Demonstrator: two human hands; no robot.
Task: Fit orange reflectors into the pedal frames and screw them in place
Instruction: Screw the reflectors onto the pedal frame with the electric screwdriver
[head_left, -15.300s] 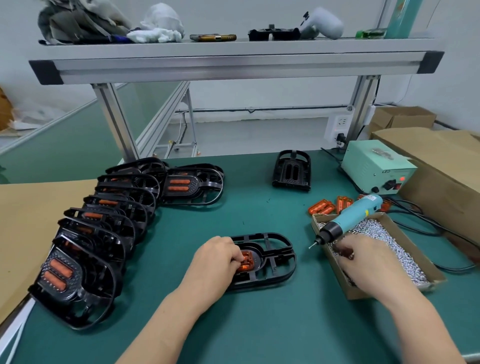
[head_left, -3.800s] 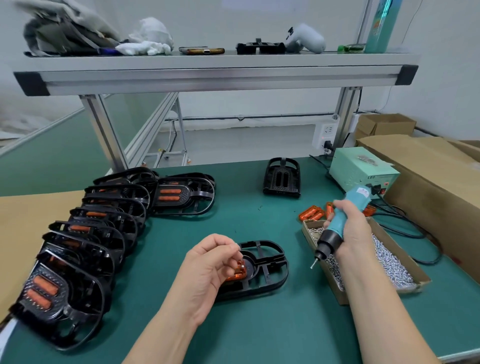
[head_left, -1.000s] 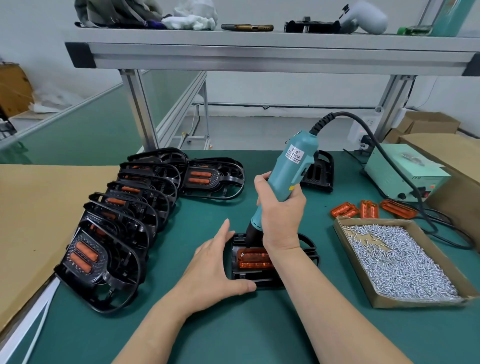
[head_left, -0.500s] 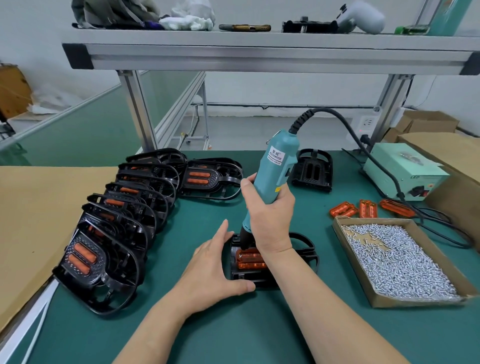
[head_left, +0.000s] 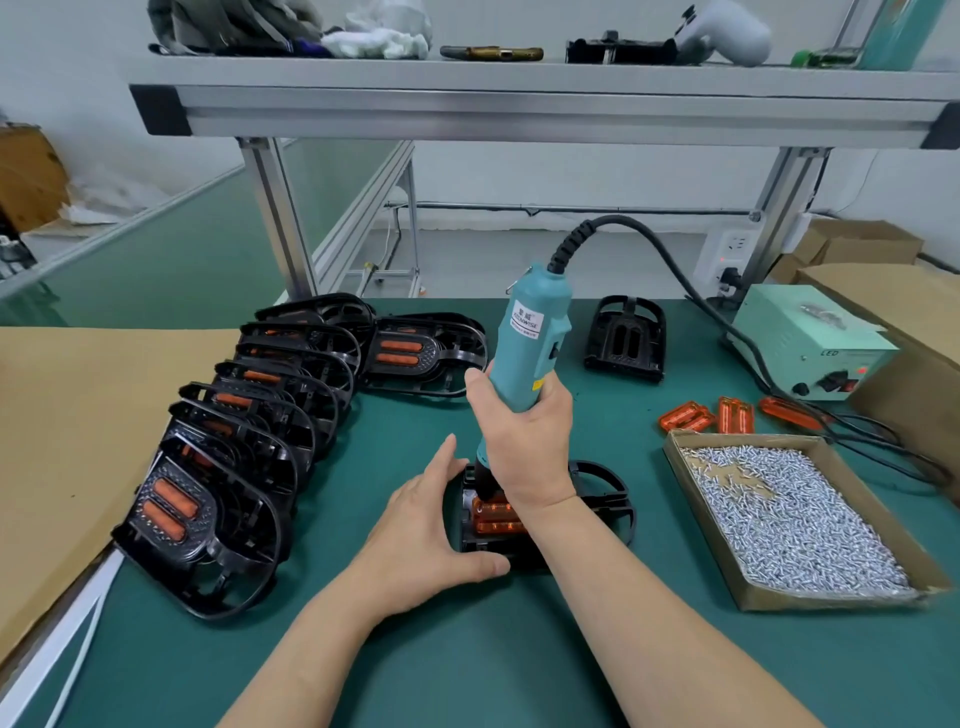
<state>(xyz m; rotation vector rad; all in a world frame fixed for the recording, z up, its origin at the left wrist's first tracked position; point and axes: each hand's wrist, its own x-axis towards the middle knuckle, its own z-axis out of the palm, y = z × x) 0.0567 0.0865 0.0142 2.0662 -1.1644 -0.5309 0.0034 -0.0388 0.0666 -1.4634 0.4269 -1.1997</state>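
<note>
Hands: right hand (head_left: 524, 447) grips screwdriver (head_left: 530, 343) upright over reflector (head_left: 493, 519) | left hand (head_left: 421, 535) spread, pressing pedal frame (head_left: 467, 525)

the right hand (head_left: 524, 441) grips a teal electric screwdriver (head_left: 532, 338) upright, nose down at the orange reflector (head_left: 493, 517) seated in a black pedal frame (head_left: 605, 499) on the green bench (head_left: 467, 675). the left hand (head_left: 426, 535) braces the frame's left corner — fingers straight, thumb along the near edge. finished pedals (head_left: 234, 457) overlap in a row at left; a cardboard tray of screws (head_left: 789, 519) and loose reflectors (head_left: 732, 415) lie at right.
</note>
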